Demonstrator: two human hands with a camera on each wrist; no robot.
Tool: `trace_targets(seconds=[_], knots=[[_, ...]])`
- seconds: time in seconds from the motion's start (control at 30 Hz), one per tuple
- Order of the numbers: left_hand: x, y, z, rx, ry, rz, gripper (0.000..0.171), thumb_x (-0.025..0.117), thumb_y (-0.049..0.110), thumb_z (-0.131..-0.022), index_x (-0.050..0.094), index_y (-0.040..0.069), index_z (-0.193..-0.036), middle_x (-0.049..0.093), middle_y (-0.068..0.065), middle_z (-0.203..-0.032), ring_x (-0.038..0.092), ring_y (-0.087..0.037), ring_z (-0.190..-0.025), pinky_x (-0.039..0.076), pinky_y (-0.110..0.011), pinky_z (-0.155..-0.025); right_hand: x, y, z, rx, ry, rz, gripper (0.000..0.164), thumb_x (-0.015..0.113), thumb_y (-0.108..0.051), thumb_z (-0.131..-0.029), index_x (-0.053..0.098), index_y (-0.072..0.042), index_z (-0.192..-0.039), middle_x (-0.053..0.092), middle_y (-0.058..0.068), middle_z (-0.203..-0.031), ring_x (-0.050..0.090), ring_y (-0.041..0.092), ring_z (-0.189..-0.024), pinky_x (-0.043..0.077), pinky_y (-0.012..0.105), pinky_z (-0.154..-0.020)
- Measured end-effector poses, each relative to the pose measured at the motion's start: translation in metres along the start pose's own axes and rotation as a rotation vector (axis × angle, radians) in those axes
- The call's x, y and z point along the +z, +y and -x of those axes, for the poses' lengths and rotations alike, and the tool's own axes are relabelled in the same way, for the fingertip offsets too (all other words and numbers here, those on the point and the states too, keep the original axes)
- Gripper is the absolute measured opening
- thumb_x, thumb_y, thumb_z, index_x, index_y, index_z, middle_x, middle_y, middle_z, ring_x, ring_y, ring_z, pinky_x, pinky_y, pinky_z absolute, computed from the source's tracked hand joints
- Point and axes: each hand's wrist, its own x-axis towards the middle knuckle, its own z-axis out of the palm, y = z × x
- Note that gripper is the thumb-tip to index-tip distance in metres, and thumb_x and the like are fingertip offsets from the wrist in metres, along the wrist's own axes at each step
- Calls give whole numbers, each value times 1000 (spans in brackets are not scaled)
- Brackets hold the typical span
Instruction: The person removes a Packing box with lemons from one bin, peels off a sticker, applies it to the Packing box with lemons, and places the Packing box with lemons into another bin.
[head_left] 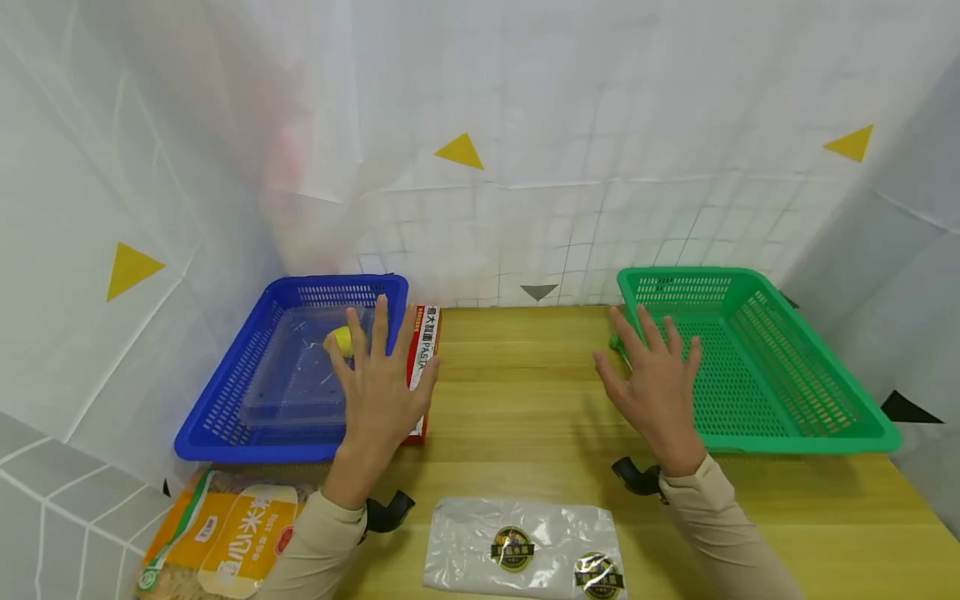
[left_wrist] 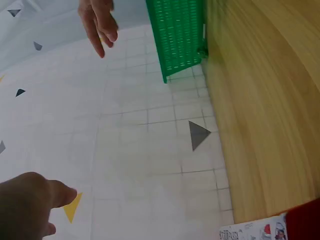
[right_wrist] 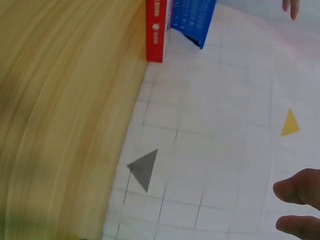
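My left hand point(head_left: 381, 392) is raised with fingers spread, overlapping the right side of a blue basket point(head_left: 225, 387) in the head view. Inside that basket are a clear plastic container point(head_left: 288, 375) and a yellow round item point(head_left: 343, 340), partly behind my fingers. A red pasta box point(head_left: 426, 342) stands along the basket's right side, partly hidden by the same hand. My right hand point(head_left: 658, 385), also spread and holding nothing, overlaps the left edge of a green basket point(head_left: 750, 367). A small green leafy item point(head_left: 617, 343) shows beside that basket, near my right fingertips.
At the table's front lies a flat clear plastic bag point(head_left: 525, 546) with round labels. An orange bag of rice noodles point(head_left: 240, 533) is at the front left, partly under my left sleeve. White sheeting point(head_left: 540, 225) with triangle markers encloses the wooden table point(head_left: 517, 392).
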Motion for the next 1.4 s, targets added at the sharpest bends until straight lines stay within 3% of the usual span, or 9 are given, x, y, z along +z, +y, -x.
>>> trace_targets(seconds=[0.1,0.2,0.3,0.4,0.77,0.87,1.1,1.23,1.4], knots=[[-5,0,-2,18,73,149,69,65,38,-99,43,15,-160,34,-19,-164,17,-45,-153,9,-75,-114,-1,-7,-3,-11,6,-140,54,74,-24,-96,60,-7,-146,54,24,-147,46,53,-133,27,75,-108],[-13,-2,-2,8,122,331,62,68,27,-97,50,6,-153,47,-20,-154,38,-41,-145,24,-67,-116,-2,-16,-8,13,-61,-304,49,73,-20,-99,61,-4,-144,59,22,-143,54,45,-129,42,66,-102],[-23,-5,1,-17,151,465,59,68,23,-98,51,4,-151,53,-16,-150,47,-35,-139,38,-60,-112,-3,-28,-14,63,-156,-426,49,71,-23,-101,59,-9,-147,59,17,-145,56,40,-129,47,61,-100],[-34,-7,6,-38,166,514,57,68,22,-98,52,5,-150,56,-14,-147,52,-34,-134,45,-58,-106,-4,-40,-21,105,-239,-512,51,70,-26,-102,57,-12,-150,56,13,-148,57,37,-129,47,58,-102],[-75,-23,41,-106,181,480,58,71,14,-96,53,7,-150,61,-14,-138,58,-31,-125,51,-56,-96,10,-88,-49,69,-436,-673,54,71,-27,-102,53,-12,-151,61,12,-142,61,34,-124,51,50,-100],[-81,-39,52,-187,197,456,58,71,14,-97,52,7,-151,61,-15,-137,59,-33,-123,51,-54,-96,18,-103,-58,58,-488,-684,53,70,-28,-102,53,-14,-150,62,9,-140,63,29,-121,53,45,-98],[-87,-81,78,-446,268,310,48,69,17,-97,61,2,-142,64,-18,-123,62,-35,-106,42,-21,-84,37,-134,-76,5,-558,-700,51,70,-27,-101,56,-11,-147,64,9,-136,66,24,-114,56,43,-92],[-84,-101,89,-574,288,235,42,64,17,-98,64,-3,-135,61,-22,-116,58,-37,-100,40,-33,-82,51,-146,-85,-2,-577,-690,49,69,-29,-101,58,-9,-144,66,9,-133,66,23,-111,57,42,-89],[-75,-120,102,-667,327,160,39,62,13,-96,63,-10,-128,53,-26,-106,51,-44,-99,36,-53,-83,71,-163,-96,-26,-601,-693,46,67,-28,-101,60,-7,-141,68,8,-130,66,22,-110,56,39,-89]])
